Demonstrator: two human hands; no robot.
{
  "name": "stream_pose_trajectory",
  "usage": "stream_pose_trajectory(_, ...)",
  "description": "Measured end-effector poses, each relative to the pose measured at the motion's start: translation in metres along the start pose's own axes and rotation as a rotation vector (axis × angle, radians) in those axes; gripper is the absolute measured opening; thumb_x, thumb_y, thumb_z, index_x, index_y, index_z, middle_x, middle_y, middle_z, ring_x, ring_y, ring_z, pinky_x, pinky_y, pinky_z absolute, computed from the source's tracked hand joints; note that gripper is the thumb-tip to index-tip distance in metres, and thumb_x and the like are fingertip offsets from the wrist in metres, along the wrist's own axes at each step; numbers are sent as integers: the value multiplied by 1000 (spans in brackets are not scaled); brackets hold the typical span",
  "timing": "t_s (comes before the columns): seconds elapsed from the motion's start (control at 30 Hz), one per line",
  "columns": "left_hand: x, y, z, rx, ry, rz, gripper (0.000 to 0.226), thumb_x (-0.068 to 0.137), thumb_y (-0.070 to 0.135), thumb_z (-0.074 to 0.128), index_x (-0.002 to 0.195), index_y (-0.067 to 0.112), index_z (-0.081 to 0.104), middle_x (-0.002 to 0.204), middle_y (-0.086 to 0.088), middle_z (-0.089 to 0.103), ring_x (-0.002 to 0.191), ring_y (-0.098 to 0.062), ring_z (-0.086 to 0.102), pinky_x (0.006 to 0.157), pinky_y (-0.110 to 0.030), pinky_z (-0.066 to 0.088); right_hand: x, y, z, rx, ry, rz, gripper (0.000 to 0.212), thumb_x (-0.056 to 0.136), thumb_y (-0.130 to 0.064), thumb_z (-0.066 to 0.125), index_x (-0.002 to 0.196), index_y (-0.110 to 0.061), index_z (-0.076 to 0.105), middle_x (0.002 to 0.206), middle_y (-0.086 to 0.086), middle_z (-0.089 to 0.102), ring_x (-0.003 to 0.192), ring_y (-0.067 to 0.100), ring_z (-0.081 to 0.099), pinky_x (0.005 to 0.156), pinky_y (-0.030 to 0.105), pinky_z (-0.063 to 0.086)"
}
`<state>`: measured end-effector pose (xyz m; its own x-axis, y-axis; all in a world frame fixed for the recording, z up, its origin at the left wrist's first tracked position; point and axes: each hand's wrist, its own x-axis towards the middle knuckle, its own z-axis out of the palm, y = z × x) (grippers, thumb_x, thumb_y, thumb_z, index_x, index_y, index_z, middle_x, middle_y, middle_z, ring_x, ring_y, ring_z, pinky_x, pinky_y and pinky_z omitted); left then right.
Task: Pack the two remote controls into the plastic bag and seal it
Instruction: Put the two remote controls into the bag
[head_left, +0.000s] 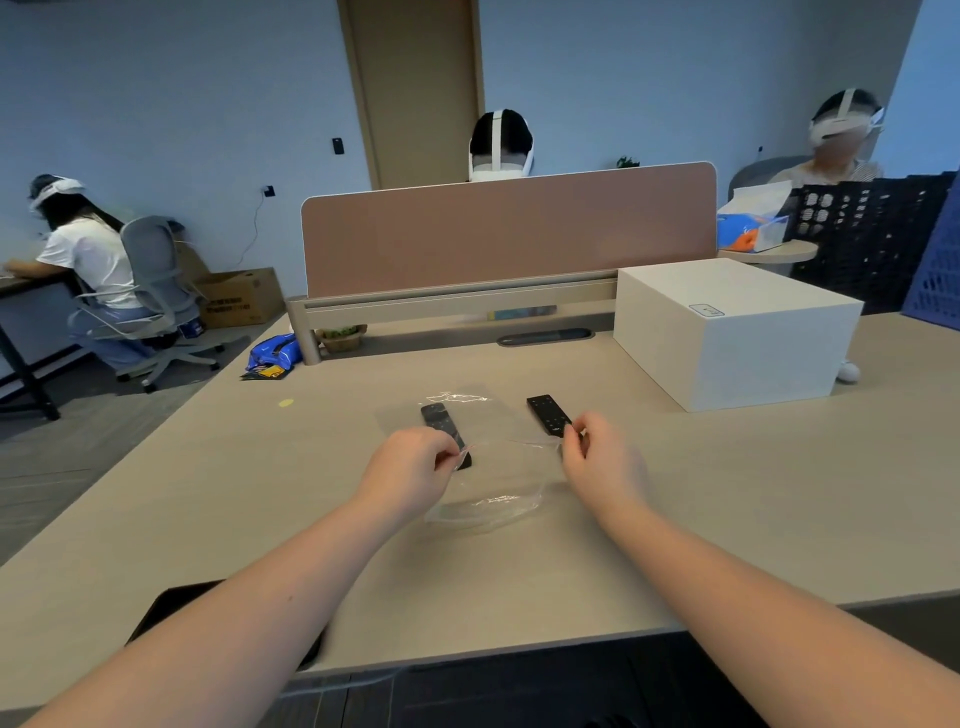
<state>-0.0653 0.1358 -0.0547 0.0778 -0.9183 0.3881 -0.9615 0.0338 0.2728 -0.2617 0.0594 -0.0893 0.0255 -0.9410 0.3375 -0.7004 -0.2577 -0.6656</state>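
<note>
From the head view I see my left hand (415, 462) and right hand (597, 457) each pinched on an edge of the clear bag (493, 499), stretched between them over the middle of the desk (727, 519); one remote (444, 431) lies beyond the left hand; the other remote (549, 414) sits just beyond the right, toward the far edge.

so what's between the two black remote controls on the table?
Head view: clear plastic bag, pinched by left hand and right hand, spans between left remote and right remote.
</note>
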Motion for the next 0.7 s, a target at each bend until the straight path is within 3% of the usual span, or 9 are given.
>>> stream_pose_trajectory(0.1,-1,-1,1,-1,-1,-6,16,89,21,55,91,15,71,94,-3,72,91,-24,61,66,-27,38,4,18,7,-187,-138,76,37,89,-40,51,119,-18,49,118,12,58,113,31,50,89,41,45)
stream_pose_trajectory(0.17,-1,-1,0,9,-3,-5,17,89,22,55,90,16,70,93,-2,71,90,-23,60,65,-27,36,4,25,12,-311,-191,78,47,86,-48,53,124,-21,47,121,9,57,118,29,47,94,40,43)
stream_pose_trajectory(0.33,-1,0,-2,22,-29,1,17,89,23,55,88,16,70,91,-2,71,89,-24,60,67,-31,41,9,30,15,-363,-181,56,34,92,-34,50,122,-20,53,120,7,60,117,26,46,91,38,41)
stream_pose_trajectory(0.47,-1,2,-3,33,-62,0,18,90,23,55,89,14,71,91,-3,71,88,-24,60,72,-34,47,11,33,12,-265,-138,88,30,93,-26,46,118,-15,57,115,12,61,114,30,46,89,35,43)
stream_pose_trajectory(0.63,6,4,-6,38,-77,-52,18,87,24,56,85,15,71,89,-2,72,87,-25,61,72,-38,53,11,32,-3,39,-62,159,22,91,-21,48,99,-9,65,87,14,65,96,39,55,78,40,51)
stream_pose_trajectory(0.7,8,9,-7,39,-64,-69,18,87,21,55,84,15,71,89,-2,72,87,-26,61,70,-36,51,7,22,-19,146,-24,168,24,93,-20,48,105,-10,66,85,13,63,93,37,56,77,36,50)
